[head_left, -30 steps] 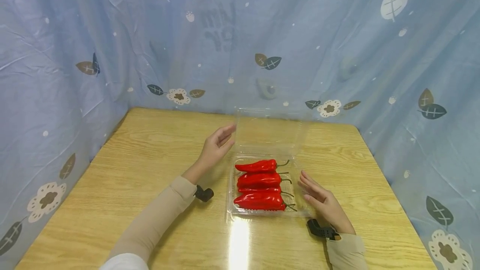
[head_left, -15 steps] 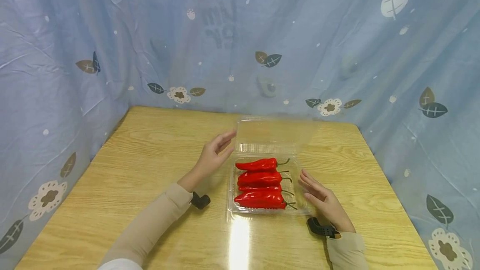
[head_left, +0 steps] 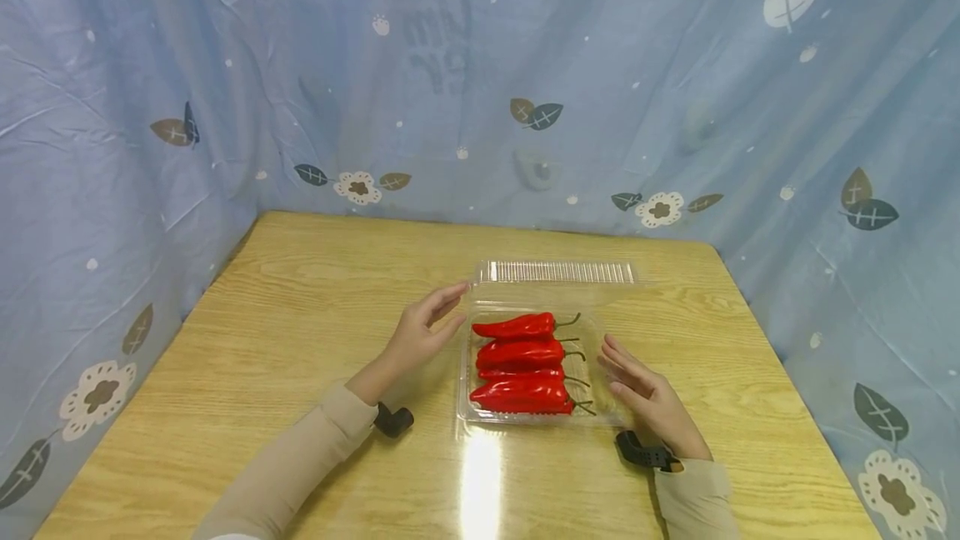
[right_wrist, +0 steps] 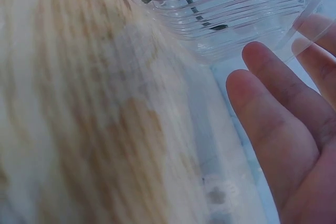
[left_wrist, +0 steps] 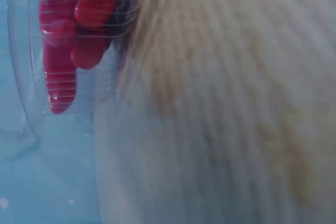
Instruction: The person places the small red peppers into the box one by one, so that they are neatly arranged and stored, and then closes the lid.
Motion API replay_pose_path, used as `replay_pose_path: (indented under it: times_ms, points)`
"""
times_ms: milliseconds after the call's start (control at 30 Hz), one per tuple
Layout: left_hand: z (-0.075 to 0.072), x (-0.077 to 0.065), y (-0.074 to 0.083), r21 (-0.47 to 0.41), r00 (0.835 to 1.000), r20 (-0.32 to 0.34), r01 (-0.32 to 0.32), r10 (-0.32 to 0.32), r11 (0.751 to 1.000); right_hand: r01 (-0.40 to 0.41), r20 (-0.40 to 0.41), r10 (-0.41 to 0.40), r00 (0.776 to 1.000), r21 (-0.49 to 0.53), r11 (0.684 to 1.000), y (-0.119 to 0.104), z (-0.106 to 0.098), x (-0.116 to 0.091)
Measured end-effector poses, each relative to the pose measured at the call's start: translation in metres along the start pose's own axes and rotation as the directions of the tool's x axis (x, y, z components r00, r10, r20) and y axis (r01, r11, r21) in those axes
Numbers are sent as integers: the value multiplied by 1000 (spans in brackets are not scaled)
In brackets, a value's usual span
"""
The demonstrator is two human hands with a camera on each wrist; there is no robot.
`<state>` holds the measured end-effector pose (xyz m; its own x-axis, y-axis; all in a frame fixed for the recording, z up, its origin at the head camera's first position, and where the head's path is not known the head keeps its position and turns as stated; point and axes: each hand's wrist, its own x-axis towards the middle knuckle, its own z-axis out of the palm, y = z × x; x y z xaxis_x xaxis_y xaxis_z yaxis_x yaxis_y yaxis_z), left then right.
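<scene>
Several red peppers [head_left: 525,397] lie side by side in a clear plastic clamshell box [head_left: 464,390], stems to the right. The box's hinged lid [head_left: 558,272] is raised at the far side and tilts over the peppers. My left hand [head_left: 420,333] has its fingertips at the lid's left edge, fingers extended. Beside the box's right wall, my right hand [head_left: 651,407] rests with loosely extended fingers. The right wrist view shows its fingers [right_wrist: 283,85] at the ribbed wall; firm contact is unclear. In the left wrist view the peppers [left_wrist: 58,51] show through the box, with the left hand out of frame.
The box stands on a wood-grain table [head_left: 337,273]. A blue patterned curtain [head_left: 450,90] hangs behind the table and along both sides. Black wrist cameras [head_left: 393,421] are on both wrists. A bright reflection lies in front of the box.
The lid has swung forward and lower over the box. My left hand has come down and nearer along with it. The right hand and the peppers stay almost in place.
</scene>
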<state>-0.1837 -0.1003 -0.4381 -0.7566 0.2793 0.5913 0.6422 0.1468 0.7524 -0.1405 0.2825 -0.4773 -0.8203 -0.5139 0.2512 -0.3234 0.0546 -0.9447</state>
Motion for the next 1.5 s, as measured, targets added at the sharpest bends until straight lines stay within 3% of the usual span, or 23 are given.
replay_pose_path:
  times_ms: [600,833,967,1133,1233,1367,1500]
  points:
    - [-3,-25,6,125,992,92,-95,84,988,30,10,-30,999,2,1000,-1,0,1]
    - [-7,-29,10,200,987,126,-121,96,972,-43,-119,30,992,-106,993,-1,0,-1]
    - [-9,-29,11,267,980,165,-152,110,952,-44,-124,25,992,-153,987,-2,0,-2]
    - [-12,-30,14,310,974,214,-141,75,940,-97,-153,74,985,-143,985,-6,0,-3]
    - [-14,-31,16,316,969,241,-125,48,940,-122,-211,90,973,-147,982,-9,0,-5]
    - [-17,-32,18,323,960,279,-118,24,939,-52,-219,25,975,-121,991,-13,0,-4]
    - [-18,-35,20,333,945,327,-106,-9,937,56,-133,-60,989,-34,998,-15,0,-2]
